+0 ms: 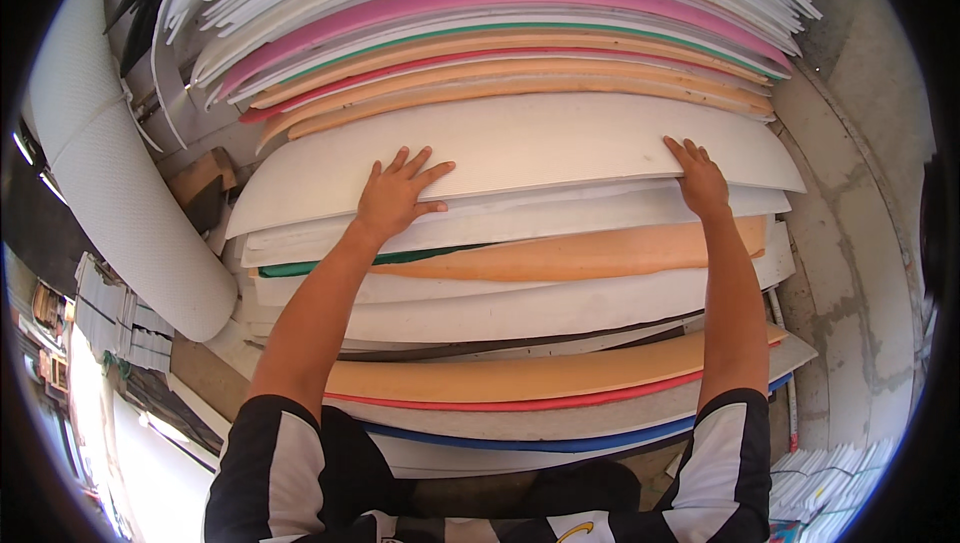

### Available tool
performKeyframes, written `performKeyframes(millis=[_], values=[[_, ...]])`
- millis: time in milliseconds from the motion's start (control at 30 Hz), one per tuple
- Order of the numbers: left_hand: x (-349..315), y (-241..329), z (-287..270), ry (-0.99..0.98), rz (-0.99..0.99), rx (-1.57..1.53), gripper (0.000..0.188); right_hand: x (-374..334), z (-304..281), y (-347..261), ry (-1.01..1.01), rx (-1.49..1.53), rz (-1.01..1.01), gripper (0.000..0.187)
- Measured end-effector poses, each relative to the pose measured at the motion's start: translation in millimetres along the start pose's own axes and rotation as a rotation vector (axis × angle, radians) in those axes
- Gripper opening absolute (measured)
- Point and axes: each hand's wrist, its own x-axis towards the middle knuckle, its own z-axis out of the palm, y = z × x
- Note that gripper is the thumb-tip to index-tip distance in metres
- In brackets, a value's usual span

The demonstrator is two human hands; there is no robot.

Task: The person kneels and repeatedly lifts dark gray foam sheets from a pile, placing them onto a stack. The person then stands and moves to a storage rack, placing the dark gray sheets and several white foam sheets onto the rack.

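A wide white foam-like sheet [540, 143] lies at the front of a leaning stack, its near edge curving across the middle of the view. Fingers spread, my left hand [395, 193] presses flat on this sheet, left of its centre. Toward the sheet's right end, my right hand [702, 179] reaches over the near edge with its fingers stretched on the surface; its thumb is hard to make out. Just below are more white sheets [540, 213], an orange sheet [560, 255] and a strip of a green sheet [300, 269].
Beyond stand many sheets on edge, among them a pink sheet [500, 0]. Nearer my body lie an orange sheet [520, 368] and a blue sheet [560, 441]. A large white textured roll [130, 173] leans at left. Concrete block wall [850, 213] runs along the right.
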Motion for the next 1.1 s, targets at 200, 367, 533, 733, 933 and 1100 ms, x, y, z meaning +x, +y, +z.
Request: performKeyframes(millis=[200,367,533,733,933,1100], values=[[1.0,5.3,5.9,0.039,0.025,-0.019,0.076,-2.9,20.1,18.5,0.047,0.011,-0.021,0.082],[3.0,-8.4,24.0,0.022,0.023,0.016,0.078,-5.6,43.4,20.9,0.128,0.098,-0.057,0.086],[-3.8,-7.8,15.4,0.072,0.022,0.019,0.078,4.8,26.7,-3.6,0.091,-0.026,0.034,0.074],[4.5,4.4,12.7,0.044,0.026,0.013,0.076,-1.4,30.2,8.8,0.051,0.036,0.069,0.076],[-0.2,11.0,-5.8,0.039,0.024,0.013,0.079,-14.4,11.0,-10.5,0.046,-0.055,0.074,0.080],[-69.8,69.9,12.3,0.106,0.389,-0.225,0.072,-94.9,-16.6,-24.0,0.156,0.123,-0.149,0.080]])
